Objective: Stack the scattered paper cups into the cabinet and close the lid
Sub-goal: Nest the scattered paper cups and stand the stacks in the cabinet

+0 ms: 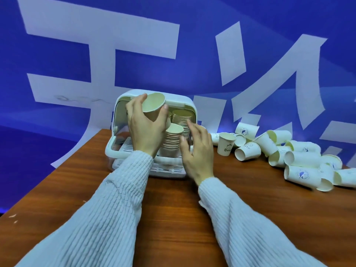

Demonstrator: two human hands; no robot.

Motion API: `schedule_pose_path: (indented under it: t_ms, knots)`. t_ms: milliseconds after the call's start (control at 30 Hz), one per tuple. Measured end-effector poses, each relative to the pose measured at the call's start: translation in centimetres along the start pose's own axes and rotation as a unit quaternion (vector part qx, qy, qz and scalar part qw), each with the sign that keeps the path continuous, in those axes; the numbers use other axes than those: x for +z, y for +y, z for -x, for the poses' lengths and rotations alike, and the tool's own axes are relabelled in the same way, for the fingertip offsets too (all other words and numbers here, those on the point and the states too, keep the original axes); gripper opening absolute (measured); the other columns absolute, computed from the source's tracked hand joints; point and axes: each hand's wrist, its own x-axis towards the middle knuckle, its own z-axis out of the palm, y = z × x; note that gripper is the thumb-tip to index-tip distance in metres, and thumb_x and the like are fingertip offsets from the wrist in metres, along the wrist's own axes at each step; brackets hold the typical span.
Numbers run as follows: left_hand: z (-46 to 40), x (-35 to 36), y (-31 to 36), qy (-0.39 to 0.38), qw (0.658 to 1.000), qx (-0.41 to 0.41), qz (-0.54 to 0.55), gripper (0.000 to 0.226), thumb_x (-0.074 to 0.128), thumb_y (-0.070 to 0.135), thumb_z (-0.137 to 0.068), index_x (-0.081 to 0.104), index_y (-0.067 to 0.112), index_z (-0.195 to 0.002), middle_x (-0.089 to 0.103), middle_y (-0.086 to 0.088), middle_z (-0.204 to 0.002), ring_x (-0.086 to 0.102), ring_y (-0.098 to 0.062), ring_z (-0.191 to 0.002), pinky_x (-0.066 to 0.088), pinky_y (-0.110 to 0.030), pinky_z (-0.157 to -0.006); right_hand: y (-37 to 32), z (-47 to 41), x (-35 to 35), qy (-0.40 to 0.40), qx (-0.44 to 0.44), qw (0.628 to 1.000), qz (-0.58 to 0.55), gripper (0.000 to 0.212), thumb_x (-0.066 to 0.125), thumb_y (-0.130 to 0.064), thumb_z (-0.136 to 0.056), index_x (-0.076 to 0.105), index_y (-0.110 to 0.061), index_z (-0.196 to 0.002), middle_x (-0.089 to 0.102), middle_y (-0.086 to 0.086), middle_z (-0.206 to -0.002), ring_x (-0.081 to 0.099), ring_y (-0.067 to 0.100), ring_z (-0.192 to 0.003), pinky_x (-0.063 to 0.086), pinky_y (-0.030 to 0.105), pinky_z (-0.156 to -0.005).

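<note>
Blue wall (250,20) with huge pale characters fills the background behind a brown wooden table (173,199); at about 12 o'clock on the table stands the white cabinet (185,105), its lid raised and its front open, with a slatted white tray (125,149) as its floor.

Inside the cabinet two nested columns of cups show: the nearer stack (173,137) at its middle, the taller stack (182,117) behind it toward 1 o'clock.

The left hand (144,128) grips a single paper cup (154,106), fingers and thumb curled round its wall, the mouth tilted up toward the camera; the cup is held at the cabinet's opening, just above and to the 11 o'clock side of the nearer stack.

The right hand (198,151) holds nothing; its fingers are spread and loosely bent, reaching in front of the stacks at the cabinet's right edge; whether a fingertip touches the nearer stack I cannot tell.

At 2 to 3 o'clock lies the heap of scattered cups (298,158), most on their sides with printed logos showing; one upright cup (226,144) stands at the heap's left end, nearest the cabinet.

Both arms wear ribbed pale sleeves (100,218).
</note>
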Motion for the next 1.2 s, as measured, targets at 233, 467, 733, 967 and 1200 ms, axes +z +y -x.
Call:
schedule_pose_path:
  t_ms: [233,467,733,967,1200]
  knots:
    - [-0.1,2.8,-0.4,-0.115,0.976,0.143,-0.113,0.035,0.062,0.031,-0.100,0.065,0.019,-0.132,0.052,-0.003,-0.148,0.045,-0.017,-0.138,0.038,-0.033,-0.110,2.7,2.1,0.5,0.004,0.126,0.990,-0.063,0.052,0.045,-0.048,-0.097,0.050,-0.031,-0.147,0.055,-0.012,-0.136,0.044,0.004,-0.129,0.034,0.026,-0.110]
    - [-0.2,2.7,-1.0,-0.075,0.971,0.194,-0.117,0.035,0.059,0.034,-0.103,0.063,0.019,-0.134,0.054,-0.002,-0.145,0.051,-0.017,-0.132,0.041,-0.033,-0.103,3.2,1.9,0.8,-0.011,0.152,0.985,-0.078,0.052,0.040,-0.053,-0.096,0.054,-0.030,-0.140,0.060,-0.011,-0.130,0.042,-0.003,-0.116,0.037,0.026,-0.102]
    - [1.1,2.2,-3.5,-0.113,0.903,0.321,-0.263,0.036,0.057,0.034,-0.101,0.062,0.021,-0.134,0.062,-0.003,-0.131,0.058,-0.031,-0.103,0.045,-0.044,-0.084,2.8,2.1,1.1,-0.025,0.140,0.986,-0.082,0.044,0.044,-0.048,-0.100,0.053,-0.032,-0.139,0.060,-0.012,-0.132,0.047,0.003,-0.122,0.042,0.030,-0.104]
    - [1.1,2.3,-3.8,-0.171,0.866,0.292,-0.368,0.056,0.046,0.050,-0.097,0.045,0.028,-0.148,0.046,-0.006,-0.146,0.058,-0.027,-0.104,0.039,-0.041,-0.085,2.5,2.3,1.1,-0.039,0.134,0.986,-0.090,0.036,0.050,-0.041,-0.104,0.053,-0.031,-0.139,0.060,-0.012,-0.133,0.048,0.006,-0.124,0.043,0.034,-0.105]
    - [2.0,2.9,-5.4,-0.157,0.862,0.226,-0.425,0.062,0.032,0.067,-0.098,0.048,0.033,-0.147,0.071,-0.002,-0.115,0.046,-0.028,-0.131,0.024,-0.057,-0.116,2.7,2.2,1.1,-0.038,0.140,0.985,-0.097,0.038,0.047,-0.045,-0.102,0.055,-0.031,-0.136,0.062,-0.012,-0.125,0.051,0.007,-0.118,0.046,0.035,-0.102]
